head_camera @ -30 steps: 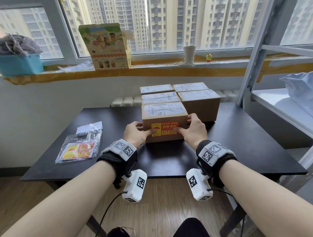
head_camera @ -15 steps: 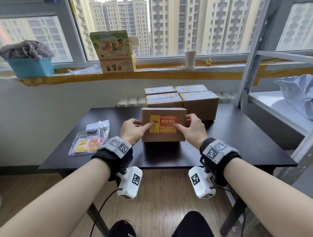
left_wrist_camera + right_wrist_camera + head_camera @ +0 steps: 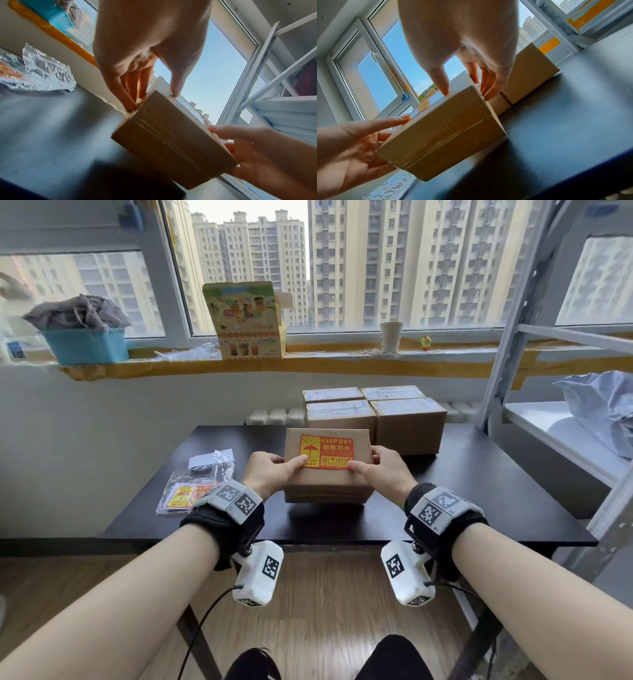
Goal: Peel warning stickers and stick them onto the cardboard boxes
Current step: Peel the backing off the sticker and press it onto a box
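Observation:
A brown cardboard box (image 3: pixel 327 486) is held a little above the black table (image 3: pixel 479 491), tilted so its stickered face points up at me. A red and yellow KEEP DRY sticker (image 3: pixel 327 451) lies flat on that face. My left hand (image 3: pixel 270 472) grips the box's left end, thumb on the sticker's lower left corner. At the other end my right hand (image 3: pixel 383 470) grips the box, thumb on the lower right corner. The wrist views show the taped underside of the box (image 3: pixel 171 142) (image 3: pixel 443 129) pinched between thumb and fingers of the left hand (image 3: pixel 149 47) and the right hand (image 3: pixel 462 40).
Several more cardboard boxes (image 3: pixel 376 412) stand packed together at the table's back edge. A clear bag of stickers (image 3: pixel 191 491) lies at the left. A grey metal shelf (image 3: pixel 513 337) rises at the right. The windowsill holds a blue tub (image 3: pixel 85 345) and a paper cup (image 3: pixel 390 337).
Both hands have tipped the box towards me, so the stickered front face now points up and the taped underside faces me. The thumbs have slid to the sticker's lower corners.

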`<state>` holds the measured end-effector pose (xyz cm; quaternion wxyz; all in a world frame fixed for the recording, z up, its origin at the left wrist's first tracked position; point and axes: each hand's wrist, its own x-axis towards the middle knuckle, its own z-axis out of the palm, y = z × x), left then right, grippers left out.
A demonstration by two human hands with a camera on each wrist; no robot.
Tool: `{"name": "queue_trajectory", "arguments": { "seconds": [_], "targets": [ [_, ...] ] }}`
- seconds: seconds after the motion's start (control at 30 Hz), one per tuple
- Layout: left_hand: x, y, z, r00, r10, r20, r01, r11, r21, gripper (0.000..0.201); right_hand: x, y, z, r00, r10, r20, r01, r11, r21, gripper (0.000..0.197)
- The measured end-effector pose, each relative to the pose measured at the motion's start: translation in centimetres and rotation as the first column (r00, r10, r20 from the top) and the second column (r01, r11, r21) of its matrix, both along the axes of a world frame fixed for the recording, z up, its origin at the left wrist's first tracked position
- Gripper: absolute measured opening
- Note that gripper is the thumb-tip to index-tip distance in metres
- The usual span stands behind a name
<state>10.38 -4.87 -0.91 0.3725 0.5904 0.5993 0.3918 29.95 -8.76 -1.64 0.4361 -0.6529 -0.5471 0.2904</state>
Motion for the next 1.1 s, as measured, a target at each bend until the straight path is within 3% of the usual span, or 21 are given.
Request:
{"name": "queue_trajectory", "arguments": {
  "seconds": [0.1, 0.37, 0.47, 0.53, 0.6, 0.67, 0.73, 0.83, 0.93, 1.1],
  "targets": [
    [-0.2, 0.3, -0.1, 1.0, -0.002, -0.011, 0.001, 0.999, -0.045, 0.037, -0.2, 0.4, -0.2, 1.0, 0.016, 0.009, -0.016, 0.999, -0.032, 0.038],
    [0.0, 1.0, -0.9, 0.999, -0.009, -0.043, 0.002, 0.989, -0.145, 0.05, -0.6, 1.2, -0.7, 0.985, 0.009, 0.173, 0.002, 0.998, -0.063, 0.043],
    [0.0, 1.0, -0.6, 0.993, -0.055, -0.101, 0.034, 0.98, -0.198, 0.055, -0.5, 1.1, -0.5, 0.989, 0.038, 0.141, -0.02, 0.992, -0.126, 0.075],
    [0.0, 0.9, 0.2, 0.978, -0.094, -0.189, 0.062, 0.983, -0.171, 0.055, -0.5, 0.8, -0.1, 0.965, 0.041, 0.257, -0.004, 0.99, -0.141, 0.102],
    [0.0, 1.1, 1.2, 0.917, -0.136, -0.375, 0.126, 0.991, -0.05, 0.051, -0.7, 0.6, 0.7, 0.887, 0.077, 0.455, -0.028, 0.993, -0.114, 0.114],
    [0.3, 0.8, 2.0, 0.825, -0.23, -0.516, 0.292, 0.956, 0.041, 0.049, -1.1, 0.5, 1.3, 0.77, 0.178, 0.613, -0.13, 0.984, -0.124, 0.121],
    [0.7, 0.8, 1.9, 0.693, -0.353, -0.629, 0.455, 0.891, 0.001, 0.053, -1.8, 0.8, 1.3, 0.617, 0.267, 0.74, -0.204, 0.963, -0.178, 0.125],
    [1.3, 0.9, 0.6, 0.516, -0.393, -0.761, 0.508, 0.856, -0.098, 0.056, -3.1, 1.3, 0.5, 0.466, 0.322, 0.824, -0.23, 0.943, -0.239, 0.128],
    [1.5, 1.0, -0.3, 0.476, -0.371, -0.797, 0.497, 0.862, -0.104, 0.058, -3.6, 1.8, 0.1, 0.424, 0.331, 0.843, -0.228, 0.94, -0.255, 0.128],
    [1.5, 1.2, -0.7, 0.438, -0.336, -0.834, 0.524, 0.849, -0.067, 0.057, -3.7, 2.3, -0.1, 0.436, 0.329, 0.838, -0.249, 0.939, -0.239, 0.125]
  ]
}}
